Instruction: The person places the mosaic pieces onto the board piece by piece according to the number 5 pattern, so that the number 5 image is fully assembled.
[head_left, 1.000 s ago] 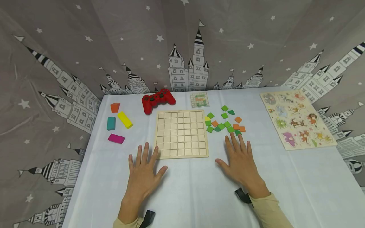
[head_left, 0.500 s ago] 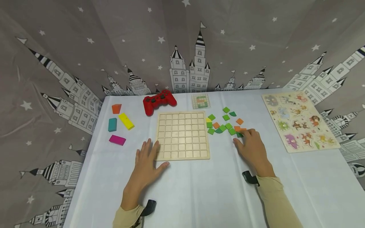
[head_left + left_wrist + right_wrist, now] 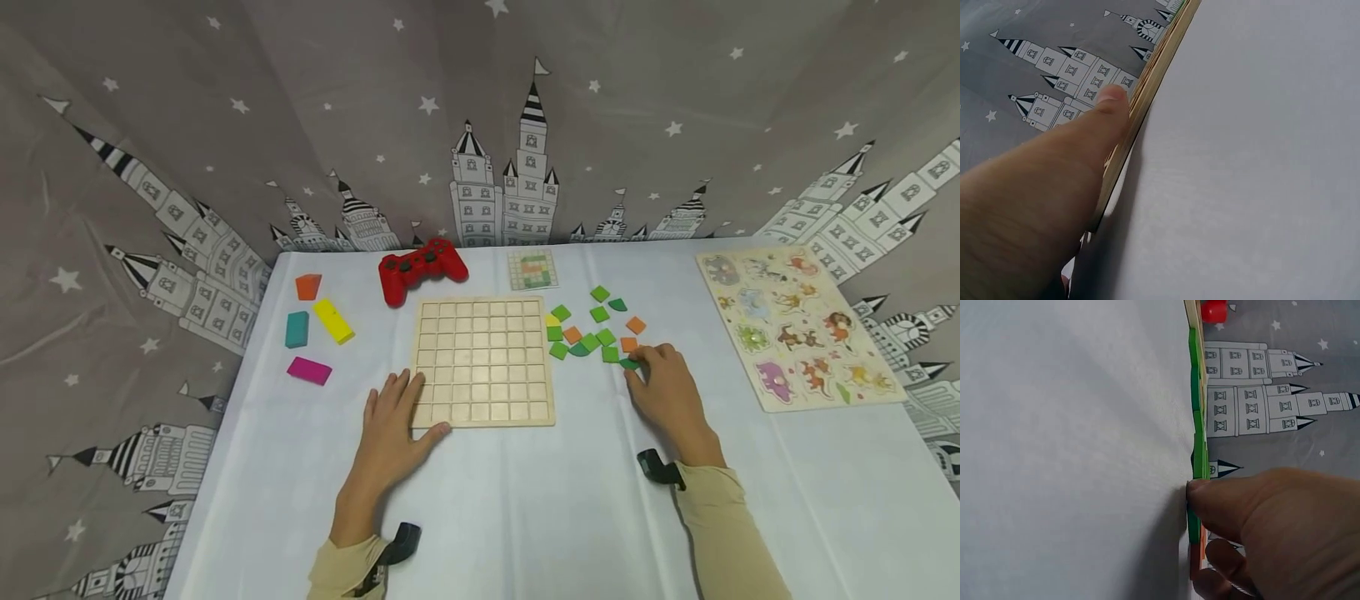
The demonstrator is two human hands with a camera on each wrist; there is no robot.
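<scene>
- Green tile (image 3: 628,363) lies at the near edge of the loose tile cluster (image 3: 592,329), right of the wooden grid board (image 3: 483,362) on the desk (image 3: 525,500).
- Right hand (image 3: 663,387) has curled fingertips pinching that tile.
- Left hand (image 3: 393,425) lies flat, fingers relaxed, touching the board's near left corner.
- Red game controller (image 3: 422,268) sits behind the board; animal puzzle (image 3: 798,325) lies far right.
</scene>
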